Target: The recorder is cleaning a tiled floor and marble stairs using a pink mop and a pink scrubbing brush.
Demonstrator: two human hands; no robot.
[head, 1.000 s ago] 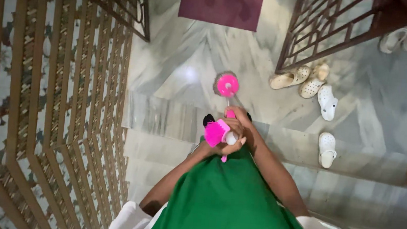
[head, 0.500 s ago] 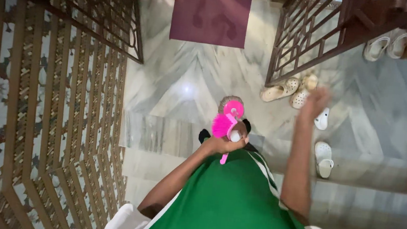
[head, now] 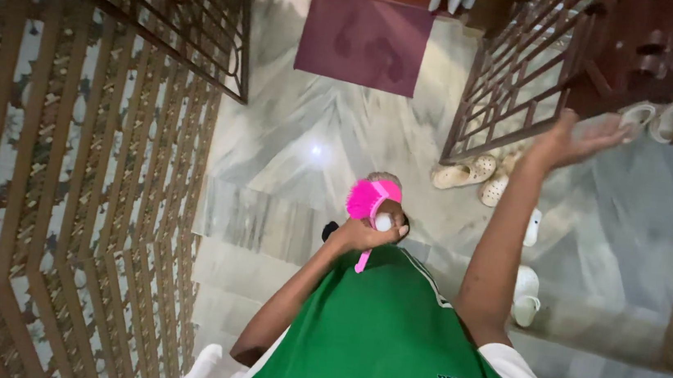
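The left hand [head: 369, 235] is drawn in against the chest, elbow bent, forearm slanting up from the lower left. Its fingers are wrapped tight around pink brushes [head: 374, 199] – the bristle head stands just above the fist, and a thin pink handle end pokes out below it, over the green shirt [head: 387, 342].

The right arm is stretched up and out to the right, nearly straight. The right hand [head: 578, 141] is blurred but empty, palm turned up, fingers held out and slightly apart, near the lower edge of the metal gate [head: 519, 83].

Below lie marble steps [head: 267, 223], pale clogs [head: 469, 175] by the gate and a maroon mat [head: 363, 39] beyond.
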